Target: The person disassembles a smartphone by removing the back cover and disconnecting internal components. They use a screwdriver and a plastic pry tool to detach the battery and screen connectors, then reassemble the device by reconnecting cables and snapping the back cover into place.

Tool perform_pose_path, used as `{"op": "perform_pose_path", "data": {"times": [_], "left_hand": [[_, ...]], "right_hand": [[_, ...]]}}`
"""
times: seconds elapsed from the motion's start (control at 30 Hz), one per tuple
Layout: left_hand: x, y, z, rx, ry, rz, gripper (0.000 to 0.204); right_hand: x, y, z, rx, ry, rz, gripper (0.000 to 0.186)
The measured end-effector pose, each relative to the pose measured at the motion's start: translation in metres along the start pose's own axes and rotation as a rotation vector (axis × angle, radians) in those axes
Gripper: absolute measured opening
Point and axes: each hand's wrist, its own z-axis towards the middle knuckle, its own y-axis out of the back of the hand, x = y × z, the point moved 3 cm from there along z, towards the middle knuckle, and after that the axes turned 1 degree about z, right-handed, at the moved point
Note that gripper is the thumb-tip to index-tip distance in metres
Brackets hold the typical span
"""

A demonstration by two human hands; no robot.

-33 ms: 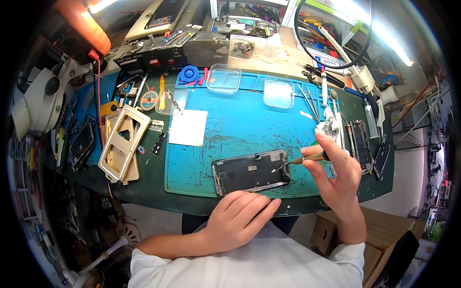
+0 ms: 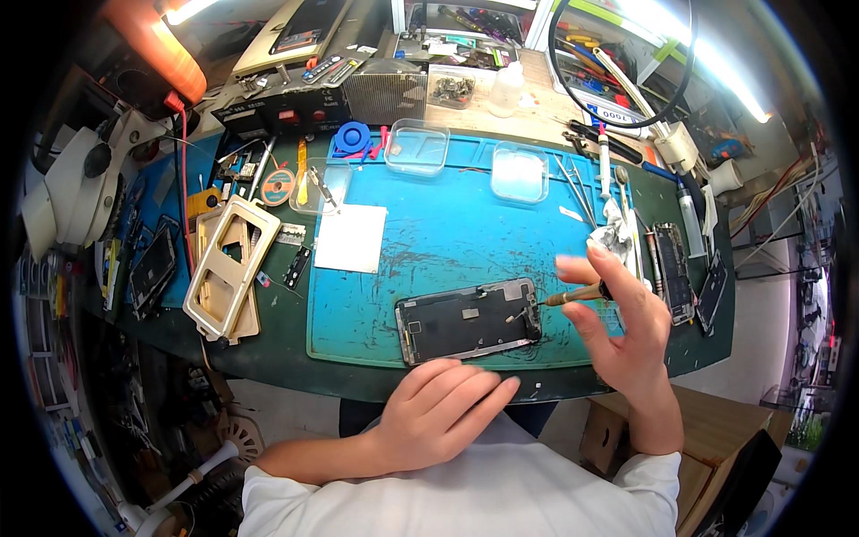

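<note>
A dark phone screen assembly [image 2: 447, 327] lies flat on the blue work mat [image 2: 429, 242], close to its front edge. My right hand [image 2: 626, 331] holds a small screwdriver [image 2: 577, 294] with a bronze-coloured handle. Its thin tip points left and meets the right end of the assembly; whether it sits in a screw is too small to tell. My left hand [image 2: 443, 407] is in front of the assembly at the bench edge, empty, its fingers stretched out and loosely side by side.
A white square sheet [image 2: 351, 239] lies on the mat's left part. Clear plastic trays [image 2: 417, 148] stand along the back. Tweezers [image 2: 577, 192] lie at the right, before a syringe [image 2: 689, 219] and phone parts [image 2: 673, 268]. Beige frame holders [image 2: 228, 268] sit left of the mat.
The fingers of my right hand have shifted and spread slightly around the screwdriver. My left hand has moved a little to the left. The phone screen assembly stays in place.
</note>
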Motion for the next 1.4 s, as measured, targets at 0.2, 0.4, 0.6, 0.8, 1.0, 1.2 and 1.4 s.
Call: {"op": "perform_pose_path", "data": {"times": [0.2,0.4,0.6,0.8,1.0,1.2,1.4], "left_hand": [[0.027,0.042,-0.024,-0.178,0.041,0.058,0.029],[0.057,0.065,-0.032,-0.225,0.227,0.182,0.038],[0.06,0.06,-0.027,-0.16,0.291,0.098,0.04],[0.057,0.048,-0.008,0.021,0.301,0.004,0.053],[0.048,0.039,0.011,0.214,0.325,0.012,0.076],[0.042,0.04,0.027,0.326,0.293,0.097,0.081],[0.05,0.046,0.053,0.449,0.35,-0.035,0.07]], "right_hand": [[-0.004,0.002,-0.008,0.014,-0.014,-0.048,0.054],[-0.002,0.002,-0.008,0.016,-0.037,-0.025,0.053],[0.001,0.001,-0.006,0.0,-0.084,0.037,0.053],[-0.003,0.0,-0.004,-0.012,-0.05,-0.039,0.058],[-0.005,-0.002,-0.005,-0.021,-0.108,0.025,0.061],[-0.016,0.021,-0.014,-0.243,-0.198,0.225,0.07],[-0.031,0.066,-0.026,-0.322,-0.582,-0.401,0.041]]}}
